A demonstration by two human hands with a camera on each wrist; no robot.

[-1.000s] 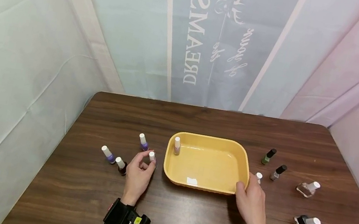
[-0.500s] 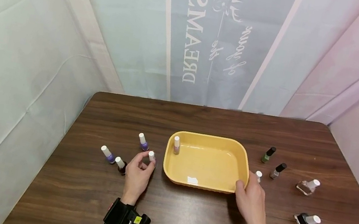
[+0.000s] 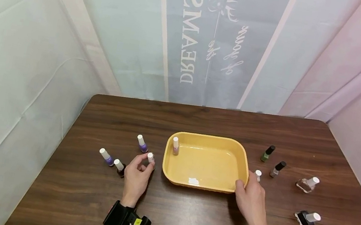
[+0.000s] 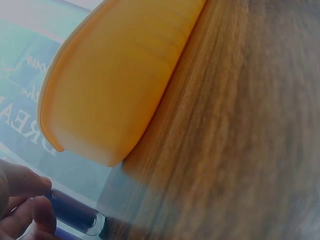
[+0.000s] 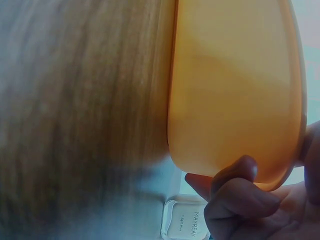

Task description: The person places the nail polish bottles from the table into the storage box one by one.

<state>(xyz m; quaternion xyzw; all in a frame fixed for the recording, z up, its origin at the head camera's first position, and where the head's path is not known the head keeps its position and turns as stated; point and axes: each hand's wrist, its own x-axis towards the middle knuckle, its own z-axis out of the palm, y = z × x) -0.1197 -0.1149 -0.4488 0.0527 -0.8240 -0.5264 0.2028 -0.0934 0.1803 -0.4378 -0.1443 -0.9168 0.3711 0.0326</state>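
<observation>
My left hand point(image 3: 136, 180) pinches a nail polish bottle point(image 3: 151, 158) by its white cap, left of the yellow tray point(image 3: 207, 165). In the left wrist view that bottle point(image 4: 75, 214) looks dark, its base near the tabletop. With thumb and curled fingers, my right hand point(image 3: 252, 204) grips the tray's right front rim; the right wrist view shows the fingers point(image 5: 240, 197) against the tray wall point(image 5: 235, 100). A pinkish white-capped nail polish bottle point(image 3: 175, 146) stands inside the tray at its left end. Behind my right hand, another white-capped bottle point(image 3: 257, 174) is partly hidden.
Left of my left hand stand two purple bottles point(image 3: 142, 144) and a dark one point(image 3: 119, 168). To the right are a green bottle point(image 3: 267, 153), a black-capped clear one point(image 3: 277, 169), a white-capped clear one point(image 3: 307, 184) and a black one point(image 3: 307, 219) on the wooden table point(image 3: 191, 221).
The head view has shifted slightly, so the scene sits a little farther left. Both hands keep their holds, with the bottle and tray in the same places.
</observation>
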